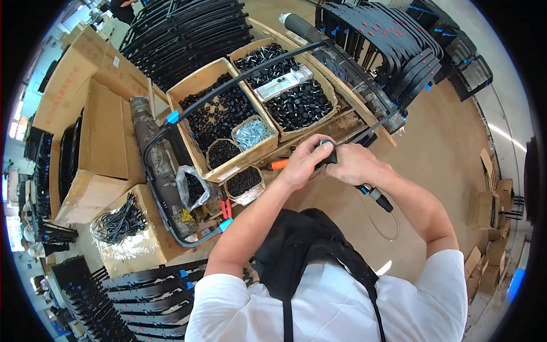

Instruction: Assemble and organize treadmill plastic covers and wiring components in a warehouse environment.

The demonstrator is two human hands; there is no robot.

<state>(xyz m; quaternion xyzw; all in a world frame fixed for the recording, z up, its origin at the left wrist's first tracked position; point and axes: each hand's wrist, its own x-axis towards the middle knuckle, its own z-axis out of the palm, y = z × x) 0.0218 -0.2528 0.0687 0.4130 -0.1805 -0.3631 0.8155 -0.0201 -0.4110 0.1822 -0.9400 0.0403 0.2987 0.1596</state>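
Observation:
My right hand (356,164) is closed around a black air tool (362,188) whose lower end and hose fitting stick out below my fist. My left hand (306,162) is closed right beside it, thumb pressed on a rounded black part (326,149) between the hands. Whether that part belongs to the tool cannot be made out, and the fingers hide most of it. A black tubular frame (245,76) with blue tape lies across the bins, one end running close to my right hand. Next to my left hand shows an orange handle (279,165).
Wooden bins (191,137) hold black caps, silver screws (252,134) and small black parts. Red-handled pliers (227,208) lie at the near edge. Cardboard boxes (108,131) stand left, stacked black frames (382,34) at the back. A thin hose (393,231) hangs at right.

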